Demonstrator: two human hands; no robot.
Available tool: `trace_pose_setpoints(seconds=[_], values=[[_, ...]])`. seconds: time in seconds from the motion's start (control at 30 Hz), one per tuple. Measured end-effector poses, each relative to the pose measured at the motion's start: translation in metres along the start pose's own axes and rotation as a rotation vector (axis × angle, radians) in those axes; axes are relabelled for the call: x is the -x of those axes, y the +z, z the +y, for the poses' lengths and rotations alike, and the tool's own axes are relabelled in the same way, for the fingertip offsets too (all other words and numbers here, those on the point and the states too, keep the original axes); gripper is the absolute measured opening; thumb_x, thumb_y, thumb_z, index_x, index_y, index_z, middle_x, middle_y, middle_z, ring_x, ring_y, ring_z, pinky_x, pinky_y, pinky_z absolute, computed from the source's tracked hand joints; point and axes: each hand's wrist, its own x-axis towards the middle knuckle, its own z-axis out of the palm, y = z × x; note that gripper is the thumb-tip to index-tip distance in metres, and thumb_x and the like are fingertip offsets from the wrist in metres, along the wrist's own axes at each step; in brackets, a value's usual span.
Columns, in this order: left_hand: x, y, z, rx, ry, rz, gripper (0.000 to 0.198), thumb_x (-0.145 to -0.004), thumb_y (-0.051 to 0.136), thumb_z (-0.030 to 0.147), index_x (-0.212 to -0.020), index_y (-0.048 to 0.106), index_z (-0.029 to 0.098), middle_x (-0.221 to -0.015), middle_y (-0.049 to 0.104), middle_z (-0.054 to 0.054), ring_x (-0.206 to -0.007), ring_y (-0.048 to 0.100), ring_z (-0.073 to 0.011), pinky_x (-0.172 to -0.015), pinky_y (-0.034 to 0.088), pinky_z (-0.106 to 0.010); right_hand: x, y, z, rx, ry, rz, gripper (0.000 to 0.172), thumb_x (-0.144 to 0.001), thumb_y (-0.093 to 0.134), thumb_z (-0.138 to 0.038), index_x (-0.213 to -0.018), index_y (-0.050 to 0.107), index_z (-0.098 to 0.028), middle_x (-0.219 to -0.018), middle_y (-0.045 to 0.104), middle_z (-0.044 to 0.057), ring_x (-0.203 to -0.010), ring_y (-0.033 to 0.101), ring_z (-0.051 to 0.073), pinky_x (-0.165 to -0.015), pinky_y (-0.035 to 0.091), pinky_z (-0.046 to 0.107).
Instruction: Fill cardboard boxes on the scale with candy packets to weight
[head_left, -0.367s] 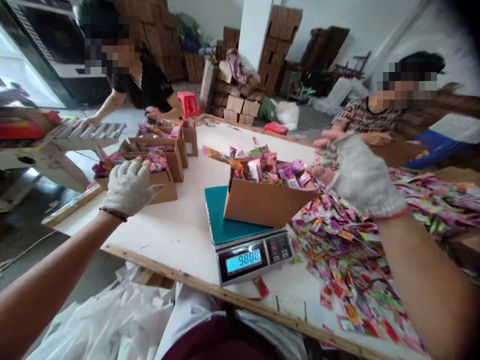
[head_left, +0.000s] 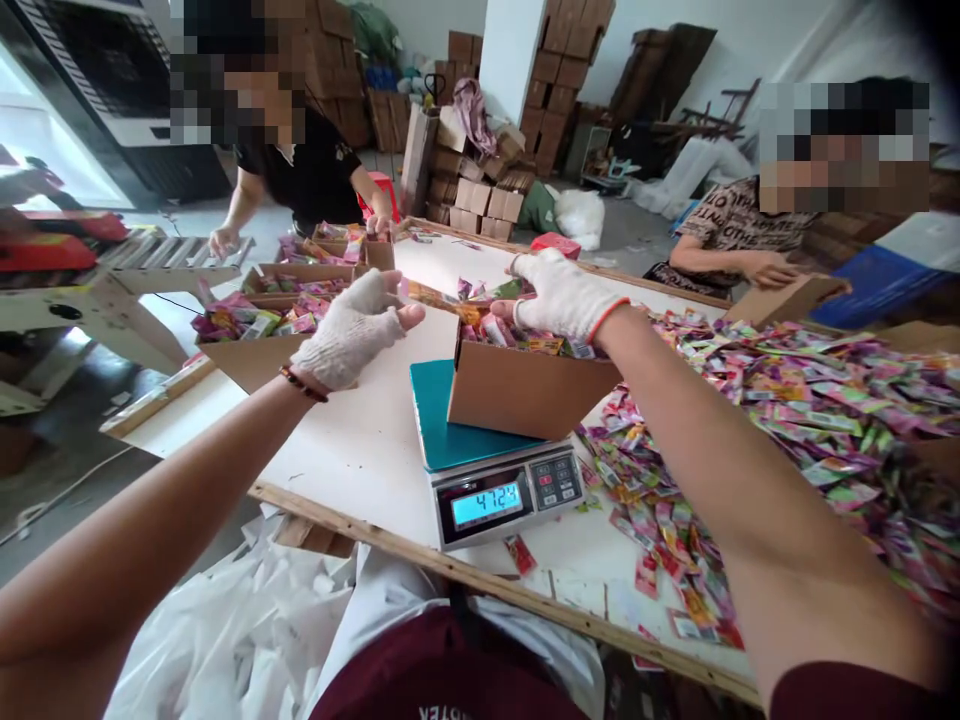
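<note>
A cardboard box (head_left: 525, 390) heaped with small colourful packets stands tilted on the teal plate of a digital scale (head_left: 491, 500), whose lit display shows digits. My right hand (head_left: 566, 295), in a white fingerless glove, is over the packets in this box, fingers and thumb apart; whether its fingertips touch them I cannot tell. My left hand (head_left: 352, 335), gloved alike, hovers between that box and a packet-filled box (head_left: 251, 360) on the left. Its fingers are apart and hold nothing. A long orange packet (head_left: 431, 297) sticks out over the scale box's left edge near my left fingertips.
A large pile of loose packets (head_left: 810, 410) covers the table's right side. More filled boxes (head_left: 296, 280) line the left, beside a roller conveyor (head_left: 176, 255). One person (head_left: 315, 180) stands there; another (head_left: 739, 235) handles a cardboard box (head_left: 787, 300) at right. The wooden table edge (head_left: 420, 560) runs before me.
My right hand has moved left from beside the box to above its packets. My left hand has moved right, away from the left box. The scale's digits have changed.
</note>
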Motion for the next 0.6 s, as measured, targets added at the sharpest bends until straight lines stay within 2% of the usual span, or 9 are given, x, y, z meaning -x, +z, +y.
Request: trace_pose_setpoints(seconds=[0.1, 0.2, 0.3, 0.37, 0.47, 0.6], values=[[-0.02, 0.021, 0.024, -0.031, -0.005, -0.003, 0.026, -0.08, 0.077, 0.031, -0.097, 0.064, 0.016, -0.068, 0.056, 0.004, -0.058, 0.05, -0.0079, -0.058, 0.044, -0.023, 0.006, 0.0, -0.014, -0.083, -0.117, -0.01, 0.063, -0.081, 0.08, -0.054, -0.131, 0.07, -0.017, -0.121, 0.069, 0.013, -0.103, 0.065, 0.03, -0.093, 0.055, 0.042], [-0.04, 0.046, 0.04, -0.155, 0.079, 0.022, 0.012, -0.077, 0.073, 0.023, -0.078, 0.063, 0.016, -0.064, 0.058, 0.002, -0.059, 0.051, -0.0096, -0.059, 0.042, -0.024, 0.011, 0.008, -0.021, -0.108, -0.188, -0.044, 0.047, -0.083, 0.077, -0.039, -0.125, 0.073, -0.02, -0.114, 0.074, 0.008, -0.102, 0.066, 0.027, -0.092, 0.054, 0.037], [-0.049, 0.069, 0.049, -0.242, 0.157, -0.007, 0.008, -0.075, 0.072, 0.02, -0.078, 0.066, 0.016, -0.073, 0.065, 0.0, -0.068, 0.056, -0.012, -0.065, 0.045, -0.026, 0.01, 0.019, -0.023, -0.057, -0.101, -0.035, 0.032, -0.081, 0.069, -0.019, -0.111, 0.078, -0.017, -0.107, 0.077, 0.011, -0.103, 0.068, 0.027, -0.093, 0.053, 0.033], [-0.045, 0.078, 0.053, -0.24, 0.176, 0.023, 0.014, -0.079, 0.073, 0.025, -0.088, 0.068, 0.016, -0.076, 0.066, 0.0, -0.071, 0.057, -0.0126, -0.067, 0.046, -0.026, 0.009, 0.021, -0.021, -0.067, -0.018, 0.013, 0.026, -0.078, 0.066, -0.013, -0.1, 0.08, -0.015, -0.102, 0.078, 0.013, -0.103, 0.07, 0.028, -0.092, 0.053, 0.032], [-0.03, 0.075, 0.052, -0.125, 0.176, 0.137, 0.026, -0.088, 0.068, 0.034, -0.108, 0.066, 0.017, -0.083, 0.065, 0.0, -0.07, 0.057, -0.0113, -0.066, 0.047, -0.025, 0.01, 0.012, -0.013, -0.256, -0.063, 0.143, 0.026, -0.077, 0.059, -0.009, -0.093, 0.079, -0.016, -0.098, 0.079, 0.008, -0.1, 0.071, 0.025, -0.095, 0.055, 0.033], [-0.013, 0.058, 0.041, -0.042, 0.15, 0.234, 0.032, -0.096, 0.06, 0.045, -0.111, 0.065, 0.018, -0.091, 0.067, -0.003, -0.078, 0.062, -0.0123, -0.073, 0.052, -0.025, 0.024, -0.02, 0.015, -0.545, -0.091, 0.41, 0.016, -0.08, 0.067, -0.02, -0.091, 0.078, -0.018, -0.097, 0.079, 0.005, -0.091, 0.072, 0.024, -0.092, 0.059, 0.041]])
